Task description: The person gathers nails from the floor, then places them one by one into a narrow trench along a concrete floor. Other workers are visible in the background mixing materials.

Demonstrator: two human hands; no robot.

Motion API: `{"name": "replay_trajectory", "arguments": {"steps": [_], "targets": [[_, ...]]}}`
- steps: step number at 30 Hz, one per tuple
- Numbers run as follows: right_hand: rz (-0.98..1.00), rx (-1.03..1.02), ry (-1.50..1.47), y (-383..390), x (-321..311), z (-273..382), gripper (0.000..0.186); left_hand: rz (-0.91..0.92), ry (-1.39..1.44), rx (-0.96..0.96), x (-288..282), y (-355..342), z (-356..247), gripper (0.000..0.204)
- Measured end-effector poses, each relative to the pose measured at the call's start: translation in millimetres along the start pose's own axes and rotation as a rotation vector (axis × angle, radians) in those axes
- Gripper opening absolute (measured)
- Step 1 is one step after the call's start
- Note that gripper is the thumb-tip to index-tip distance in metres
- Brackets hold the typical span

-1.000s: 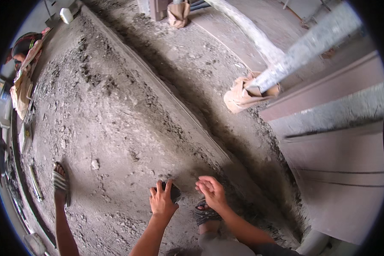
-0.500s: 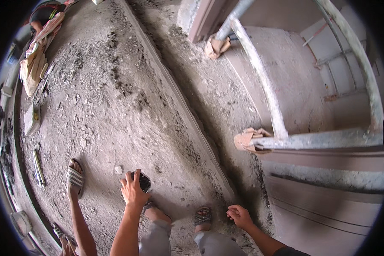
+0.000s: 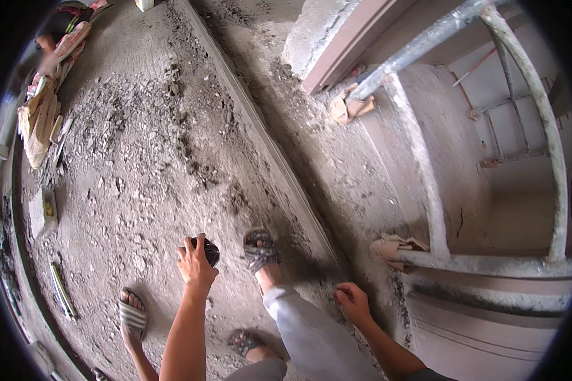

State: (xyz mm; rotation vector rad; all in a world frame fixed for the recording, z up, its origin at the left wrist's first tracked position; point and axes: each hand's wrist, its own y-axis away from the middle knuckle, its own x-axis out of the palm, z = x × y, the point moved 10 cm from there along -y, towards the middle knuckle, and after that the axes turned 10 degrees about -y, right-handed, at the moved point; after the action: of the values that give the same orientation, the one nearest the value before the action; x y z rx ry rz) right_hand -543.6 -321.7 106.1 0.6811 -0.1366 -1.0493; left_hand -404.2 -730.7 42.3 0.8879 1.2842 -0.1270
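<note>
My left hand [image 3: 197, 263] grips a dark, rounded object [image 3: 208, 251], its fingers over the top and much of it hidden. My right hand [image 3: 353, 300], lower right, hangs loosely bent near the trench edge, with nothing visible in it. Between my arms are my grey-trousered legs and dark patterned sandals [image 3: 259, 246]. Another person's foot in a striped slipper [image 3: 132, 311] is just left of my left forearm.
Concrete floor [image 3: 127, 216] is strewn with rubble. A narrow trench [image 3: 260, 114] runs diagonally. Right, a metal scaffold frame [image 3: 432, 190] rests on paper-wrapped feet. Left lie torn sacks [image 3: 37, 127], a pale block [image 3: 43, 213] and a metal bar [image 3: 63, 292]. Another person [image 3: 67, 19] is at upper left.
Over the last second my left hand has moved left and forward, still gripping the dark object. My right hand has moved away from it, rightward. My foot has stepped forward as the view turned.
</note>
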Motion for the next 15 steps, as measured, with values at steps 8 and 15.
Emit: {"name": "replay_trajectory", "arguments": {"steps": [8,15], "targets": [[0.066,-0.264,-0.331,-141.6,100.5,46.8,0.015,-0.025,-0.001,0.266,21.7,-76.6,-1.2,0.099],[0.087,-0.274,-0.367,-161.2,109.6,51.5,0.014,0.15,0.541,0.407,26.2,-105.3,41.2,0.03]]}}
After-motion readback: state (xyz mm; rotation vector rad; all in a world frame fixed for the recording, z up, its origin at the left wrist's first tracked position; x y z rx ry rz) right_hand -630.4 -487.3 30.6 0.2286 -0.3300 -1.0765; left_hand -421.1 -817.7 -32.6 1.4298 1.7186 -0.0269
